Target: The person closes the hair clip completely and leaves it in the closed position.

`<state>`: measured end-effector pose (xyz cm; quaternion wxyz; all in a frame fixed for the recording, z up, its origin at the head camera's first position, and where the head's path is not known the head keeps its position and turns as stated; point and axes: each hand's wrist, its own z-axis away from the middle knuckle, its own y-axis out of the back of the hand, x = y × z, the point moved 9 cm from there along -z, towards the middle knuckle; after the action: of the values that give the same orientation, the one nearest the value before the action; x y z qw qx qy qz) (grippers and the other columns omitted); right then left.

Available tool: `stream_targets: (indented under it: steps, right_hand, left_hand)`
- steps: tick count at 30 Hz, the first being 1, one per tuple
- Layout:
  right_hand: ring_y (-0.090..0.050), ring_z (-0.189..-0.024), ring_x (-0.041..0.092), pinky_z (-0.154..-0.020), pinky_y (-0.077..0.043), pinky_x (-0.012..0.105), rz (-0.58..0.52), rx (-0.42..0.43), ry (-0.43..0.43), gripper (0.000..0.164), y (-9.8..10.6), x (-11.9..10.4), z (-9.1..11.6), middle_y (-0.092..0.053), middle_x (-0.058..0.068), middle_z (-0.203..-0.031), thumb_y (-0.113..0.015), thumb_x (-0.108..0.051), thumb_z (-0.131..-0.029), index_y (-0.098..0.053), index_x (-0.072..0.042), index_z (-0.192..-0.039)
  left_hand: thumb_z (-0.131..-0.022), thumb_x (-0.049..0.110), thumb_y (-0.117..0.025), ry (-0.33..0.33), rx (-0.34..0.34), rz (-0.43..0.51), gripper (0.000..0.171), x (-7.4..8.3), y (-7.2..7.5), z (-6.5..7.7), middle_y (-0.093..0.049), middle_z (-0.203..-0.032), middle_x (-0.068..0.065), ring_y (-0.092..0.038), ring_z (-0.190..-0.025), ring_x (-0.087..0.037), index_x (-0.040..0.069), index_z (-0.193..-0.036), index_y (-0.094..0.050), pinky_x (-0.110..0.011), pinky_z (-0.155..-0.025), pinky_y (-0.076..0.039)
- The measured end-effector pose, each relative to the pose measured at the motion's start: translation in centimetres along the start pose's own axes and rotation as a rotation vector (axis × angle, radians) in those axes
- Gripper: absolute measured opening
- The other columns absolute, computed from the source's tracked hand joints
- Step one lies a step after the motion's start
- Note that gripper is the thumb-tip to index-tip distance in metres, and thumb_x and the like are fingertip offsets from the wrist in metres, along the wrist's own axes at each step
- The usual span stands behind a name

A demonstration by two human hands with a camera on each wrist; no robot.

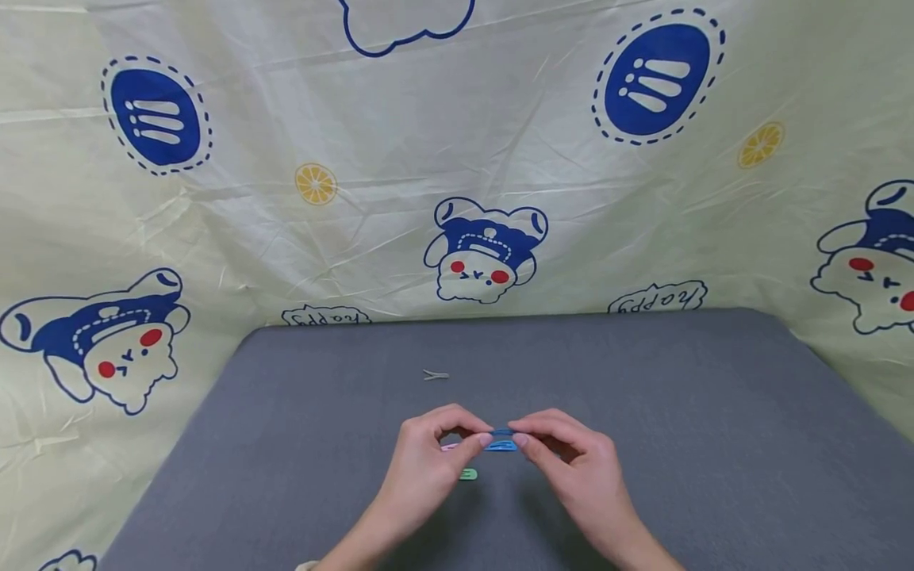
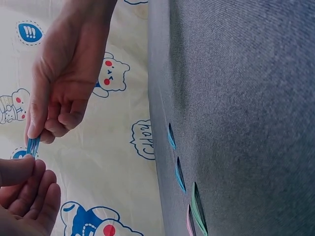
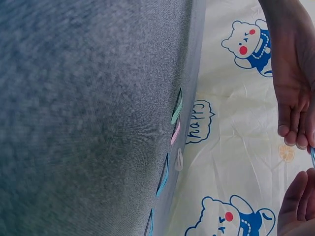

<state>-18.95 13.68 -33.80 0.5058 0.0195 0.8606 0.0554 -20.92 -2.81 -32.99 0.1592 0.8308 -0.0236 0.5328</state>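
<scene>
Above the table, a blue snap hair clip point(image 1: 503, 432) is stretched between both hands. My left hand point(image 1: 434, 450) pinches one end between thumb and forefinger, and my right hand point(image 1: 580, 461) pinches the other end the same way. The left wrist view shows the same held clip point(image 2: 33, 146) from the side. Below the hands lie two more blue clips point(image 2: 180, 176), partly overlapped in the head view. A pink clip point(image 1: 448, 447) and a green clip point(image 1: 468, 474) lie by the left hand, partly hidden behind it.
Farther back on the grey cloth-covered table point(image 1: 321, 412) lies a pale, forked-looking clip point(image 1: 435, 375), with its ends spread. Behind the table hangs a cream curtain point(image 1: 400, 127) printed with blue bears and orange slices, which also runs along both sides.
</scene>
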Motion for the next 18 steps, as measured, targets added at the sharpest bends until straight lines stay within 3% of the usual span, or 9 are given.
stream_targets:
  steps: [6, 11, 18]
  right_hand:
    - [-0.064, -0.082, 0.022, -0.073, -0.055, 0.029, -0.07, -0.115, -0.021, 0.015, -0.26, 0.53, -0.34, -0.067, 0.018, -0.098, -0.067, 0.002, -0.09, -0.072, 0.0, -0.104]
    - [-0.062, -0.081, 0.021, -0.068, -0.054, 0.029, -0.074, -0.187, -0.05, 0.015, -0.37, 0.79, -0.52, -0.068, 0.012, -0.097, -0.07, 0.0, -0.089, -0.074, -0.005, -0.102]
    - [-0.058, -0.074, 0.019, -0.061, -0.05, 0.029, -0.106, -0.283, -0.027, 0.016, -0.66, 0.85, -0.5, -0.067, 0.01, -0.092, -0.067, 0.006, -0.089, -0.073, -0.004, -0.101]
  left_hand:
    - [-0.089, 0.009, -0.074, -0.007, -0.072, -0.017, 0.009, 0.17, 0.0, -0.31, -0.068, -0.084, 0.007, -0.062, -0.08, -0.016, 0.018, -0.09, -0.075, -0.031, -0.073, -0.054]
    - [-0.088, 0.008, -0.074, 0.008, -0.155, -0.013, 0.007, -0.1, -0.09, -0.56, -0.068, -0.085, 0.007, -0.059, -0.081, -0.017, 0.014, -0.091, -0.075, -0.03, -0.072, -0.052]
    - [-0.089, 0.009, -0.073, 0.026, -0.262, 0.111, 0.003, -0.65, -0.65, -0.51, -0.068, -0.084, -0.001, -0.059, -0.079, -0.017, 0.01, -0.09, -0.075, -0.027, -0.069, -0.051]
